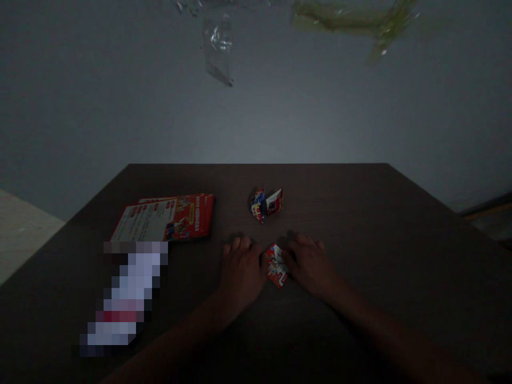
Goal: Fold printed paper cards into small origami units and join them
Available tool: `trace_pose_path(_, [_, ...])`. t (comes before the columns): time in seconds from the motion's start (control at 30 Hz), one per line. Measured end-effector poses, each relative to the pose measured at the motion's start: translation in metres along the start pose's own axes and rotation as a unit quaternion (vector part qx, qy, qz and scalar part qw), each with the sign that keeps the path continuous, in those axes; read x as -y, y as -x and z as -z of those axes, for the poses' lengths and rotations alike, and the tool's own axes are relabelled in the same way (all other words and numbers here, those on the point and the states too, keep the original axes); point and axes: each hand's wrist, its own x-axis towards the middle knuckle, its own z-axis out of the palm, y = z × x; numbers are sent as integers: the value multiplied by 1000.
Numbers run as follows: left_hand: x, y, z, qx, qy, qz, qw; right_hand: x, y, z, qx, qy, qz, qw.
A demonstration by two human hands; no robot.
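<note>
A small folded piece of red and white printed paper (277, 265) lies on the dark table between my two hands. My left hand (243, 266) rests at its left edge, thumb side against it, with the other fingers curled down on the tabletop. On the right edge of the paper sits the thumb of my right hand (310, 262), whose other fingers are bent on the table. Beyond the hands stand two more folded paper pieces, a blue, red and yellow one (257, 205) and a white and red one (275, 202), close together.
Red and white printed sheets or booklets (192, 217) are stacked at the left of the dark table (340, 186). Nearer, a blurred-out pale object (132, 288) lies at the left. A wall with tape rises behind the table.
</note>
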Motion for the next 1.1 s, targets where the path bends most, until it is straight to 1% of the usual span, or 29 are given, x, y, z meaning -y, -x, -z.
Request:
trace_pose_path(0.27, [0, -1, -1, 7, -2, 0, 1000, 3, -3, 0, 16, 18, -9, 1000])
trace_pose_path(0.47, [-2, -3, 1, 21, -6, 15, 1000, 4, -3, 1, 17, 37, -9, 999])
trace_pose_path(0.7, [-1, -3, 2, 31, -3, 18, 999, 4, -3, 2, 23, 28, -18, 999])
trace_pose_path(0.9, [-1, -5, 4, 29, -1, 16, 999, 4, -4, 0, 12, 26, -15, 999])
trace_pose_path(1.1, [-1, -5, 5, 36, 6, 19, 999, 3, -4, 1, 18, 28, -17, 999])
